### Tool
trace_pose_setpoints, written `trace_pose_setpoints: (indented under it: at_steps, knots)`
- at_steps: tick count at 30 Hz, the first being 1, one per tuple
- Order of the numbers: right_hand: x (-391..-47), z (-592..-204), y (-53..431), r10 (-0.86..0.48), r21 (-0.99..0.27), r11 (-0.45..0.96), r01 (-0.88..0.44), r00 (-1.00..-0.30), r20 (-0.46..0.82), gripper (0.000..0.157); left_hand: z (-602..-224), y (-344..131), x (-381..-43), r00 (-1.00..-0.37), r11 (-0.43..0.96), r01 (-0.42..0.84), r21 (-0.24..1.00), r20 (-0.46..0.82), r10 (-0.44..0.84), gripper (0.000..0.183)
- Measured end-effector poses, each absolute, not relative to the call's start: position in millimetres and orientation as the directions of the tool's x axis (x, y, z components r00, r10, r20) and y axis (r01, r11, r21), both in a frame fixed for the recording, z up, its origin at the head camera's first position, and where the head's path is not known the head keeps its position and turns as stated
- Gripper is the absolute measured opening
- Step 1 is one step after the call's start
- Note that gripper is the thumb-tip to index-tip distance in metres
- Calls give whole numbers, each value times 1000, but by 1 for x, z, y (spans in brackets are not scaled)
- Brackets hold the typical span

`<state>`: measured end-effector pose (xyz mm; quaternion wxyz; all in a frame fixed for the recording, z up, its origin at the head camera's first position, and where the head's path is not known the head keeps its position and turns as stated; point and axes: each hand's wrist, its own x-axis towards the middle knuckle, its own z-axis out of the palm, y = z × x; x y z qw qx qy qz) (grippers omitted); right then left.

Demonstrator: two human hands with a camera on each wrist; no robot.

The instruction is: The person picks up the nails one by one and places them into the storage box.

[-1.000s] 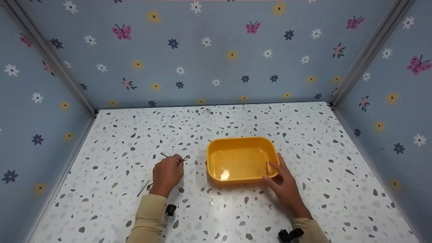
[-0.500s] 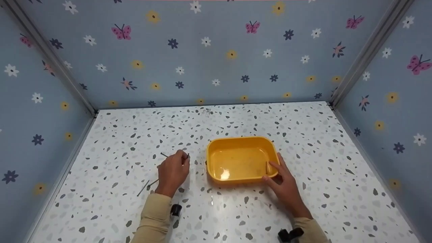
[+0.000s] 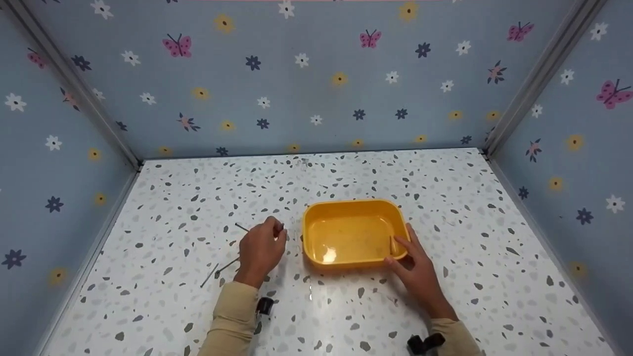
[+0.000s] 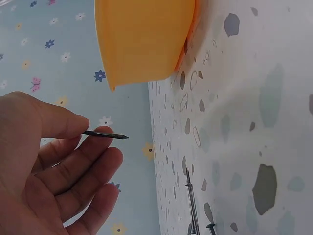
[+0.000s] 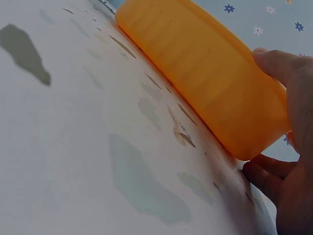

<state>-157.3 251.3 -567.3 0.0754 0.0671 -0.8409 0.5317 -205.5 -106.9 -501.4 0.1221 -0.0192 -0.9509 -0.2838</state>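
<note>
My left hand [image 3: 261, 251] is raised just left of a yellow plastic box [image 3: 346, 237]. Between thumb and fingertips it pinches a dark nail [image 4: 105, 134], whose pointed end sticks out past the fingers in the left wrist view. My right hand [image 3: 418, 274] grips the box at its near right corner, with a fingertip over the rim. Inside the box, by that finger, is a thin dark nail-like piece [image 3: 390, 244]. Beneath and beside the left hand lie loose nails: one nail [image 3: 209, 275], another nail [image 3: 226, 266] and a nail [image 3: 241, 227] partly behind the hand.
The speckled white tabletop [image 3: 316, 178] carries the box and nails. Blue panels with flowers and butterflies [image 3: 316, 74] close it in at the back and both sides. Grey metal posts [image 3: 539, 74] stand at the back corners.
My left hand has moved right and slightly away from me, lifting the nail toward the box and uncovering a nail beneath it. The right hand and the box have stayed put.
</note>
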Motion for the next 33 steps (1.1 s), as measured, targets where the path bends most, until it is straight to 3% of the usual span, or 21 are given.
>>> trace_pose_setpoints:
  at_steps: [19, 33]
  knots:
    - [-157, -566, 250, -22, -894, 418, -162, -986, 168, 61, -489, -71, -215, -938, 827, 192, 528, 347, -3, 12]
    - [-142, -527, 237, -31, -894, 418, -161, -986, 163, 55, -483, -43, -216, -920, 782, 303, 544, 382, 90, 12]
